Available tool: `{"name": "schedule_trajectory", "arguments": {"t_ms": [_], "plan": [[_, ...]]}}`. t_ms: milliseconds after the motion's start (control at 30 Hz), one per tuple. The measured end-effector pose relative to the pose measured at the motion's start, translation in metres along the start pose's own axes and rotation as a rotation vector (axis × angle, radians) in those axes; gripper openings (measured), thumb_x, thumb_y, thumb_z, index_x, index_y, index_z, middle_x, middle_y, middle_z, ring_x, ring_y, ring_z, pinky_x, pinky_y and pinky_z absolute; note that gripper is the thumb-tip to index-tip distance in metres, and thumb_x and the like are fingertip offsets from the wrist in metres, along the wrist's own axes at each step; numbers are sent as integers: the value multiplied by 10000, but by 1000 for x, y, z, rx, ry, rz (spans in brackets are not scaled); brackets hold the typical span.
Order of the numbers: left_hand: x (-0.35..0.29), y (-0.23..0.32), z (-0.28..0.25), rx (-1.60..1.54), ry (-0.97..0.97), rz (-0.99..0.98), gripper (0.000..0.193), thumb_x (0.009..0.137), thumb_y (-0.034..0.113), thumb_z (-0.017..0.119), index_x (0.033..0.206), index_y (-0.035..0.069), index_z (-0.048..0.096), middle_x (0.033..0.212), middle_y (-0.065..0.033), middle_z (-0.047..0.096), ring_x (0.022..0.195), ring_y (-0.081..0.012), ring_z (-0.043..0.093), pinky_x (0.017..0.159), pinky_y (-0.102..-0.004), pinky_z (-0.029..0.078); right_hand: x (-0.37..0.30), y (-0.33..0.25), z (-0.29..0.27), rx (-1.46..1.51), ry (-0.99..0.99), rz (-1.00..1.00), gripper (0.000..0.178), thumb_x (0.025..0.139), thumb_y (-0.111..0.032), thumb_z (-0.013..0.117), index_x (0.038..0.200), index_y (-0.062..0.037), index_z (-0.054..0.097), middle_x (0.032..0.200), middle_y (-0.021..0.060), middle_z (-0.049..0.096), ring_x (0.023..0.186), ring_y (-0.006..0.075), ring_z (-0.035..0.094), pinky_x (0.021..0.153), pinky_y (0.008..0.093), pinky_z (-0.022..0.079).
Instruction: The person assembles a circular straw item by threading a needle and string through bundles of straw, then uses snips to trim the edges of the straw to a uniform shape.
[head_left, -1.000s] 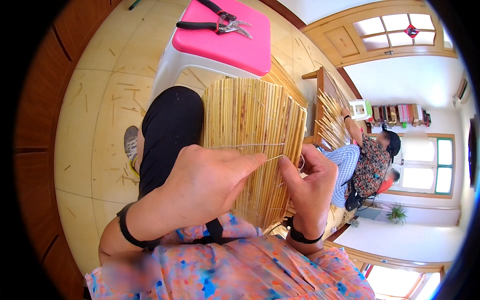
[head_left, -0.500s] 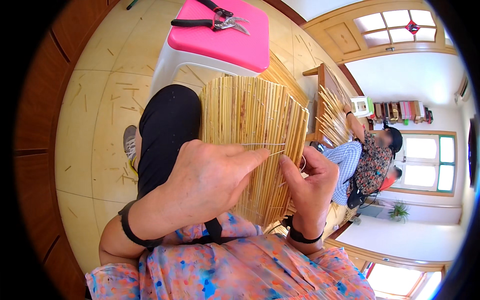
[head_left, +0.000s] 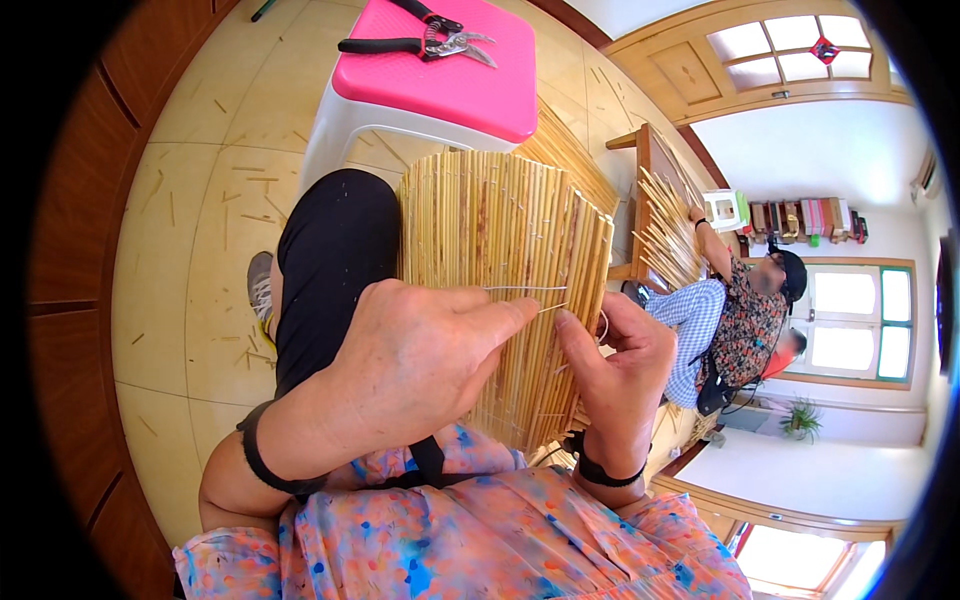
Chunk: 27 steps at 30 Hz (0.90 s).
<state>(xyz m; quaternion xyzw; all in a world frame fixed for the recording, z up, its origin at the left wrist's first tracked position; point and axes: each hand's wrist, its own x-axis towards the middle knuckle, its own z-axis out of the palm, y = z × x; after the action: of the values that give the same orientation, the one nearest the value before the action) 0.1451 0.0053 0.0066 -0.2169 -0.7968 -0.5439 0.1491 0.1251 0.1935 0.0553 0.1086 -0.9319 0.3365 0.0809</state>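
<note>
Head view: one person's two bare hands at work on a stalk mat [head_left: 480,215], seen from above.
Mat: straw-coloured stalks side by side, on the lap against the dark-trousered left knee [head_left: 335,265]; a pale stitch line [head_left: 525,288] crosses it just above the hands.
Left hand [head_left: 415,345]: over the mat's lower part, back of hand up; fingertips pinched together on a thin thread [head_left: 553,307].
Thread: short visible length, running from the left fingertips toward the right thumb, close below the stitch line.
Right hand [head_left: 620,360]: closed on the mat's right edge, thumb on the front face, fingers curled at the edge; a white loop [head_left: 604,325] shows beside them. Cannot tell whether these fingers also hold thread.
Hand spacing: near each other, not touching.
Wrists: dark band [head_left: 262,455] on the left, another dark band [head_left: 610,476] on the right.
Stool [head_left: 490,95]: pink top, white legs, beyond the mat; pruning shears [head_left: 437,46] lie on it, blades parted.
Floor [head_left: 165,320]: pale tiles, scattered stalk offcuts.
Right background: seated co-worker [head_left: 745,315] in patterned shirt, one hand at loose stalks [head_left: 665,230].
</note>
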Motion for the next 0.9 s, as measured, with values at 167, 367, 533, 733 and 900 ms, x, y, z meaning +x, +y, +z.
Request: {"name": "schedule_trajectory", "arguments": {"t_ms": [167, 367, 533, 733, 900], "plan": [[0, -3, -2, 8, 7, 16, 296, 714, -13, 628, 1007, 20, 658, 650, -97, 593, 552, -251, 595, 487, -327, 472, 1, -3, 3, -26, 1, -10, 208, 688, -91, 704, 869, 7, 678, 565, 56, 545, 490, 76, 472, 475, 228, 387], [-4, 10, -4, 37, 5, 14, 303, 706, -6, 629, 1005, 32, 663, 637, -86, 578, 539, -245, 586, 478, -329, 466, -5, -10, -4, 6, 21, -4, 212, 688, -88, 703, 874, 10, 679, 572, 54, 552, 496, 74, 478, 482, 225, 393], [-4, 11, -9, 89, -11, 4, 299, 703, 0, 637, 998, 35, 664, 622, -81, 556, 522, -241, 573, 467, -331, 457, -5, -10, -3, -3, 13, 0, 211, 692, -80, 702, 881, 13, 678, 578, 50, 559, 503, 70, 483, 489, 221, 400], [-5, 6, -10, 78, 17, 7, 289, 700, -2, 638, 986, 30, 666, 633, -87, 567, 533, -247, 582, 469, -332, 460, -3, -10, 0, 13, 8, 5, 203, 704, -64, 696, 888, 18, 676, 599, 49, 581, 518, 62, 491, 496, 215, 404], [-5, 2, -11, 79, 27, 2, 280, 701, -4, 635, 979, 24, 664, 657, -95, 587, 554, -255, 596, 480, -335, 469, -2, -8, 4, 31, 7, 7, 200, 711, -57, 691, 894, 21, 674, 618, 51, 596, 529, 59, 498, 502, 211, 408]]}}
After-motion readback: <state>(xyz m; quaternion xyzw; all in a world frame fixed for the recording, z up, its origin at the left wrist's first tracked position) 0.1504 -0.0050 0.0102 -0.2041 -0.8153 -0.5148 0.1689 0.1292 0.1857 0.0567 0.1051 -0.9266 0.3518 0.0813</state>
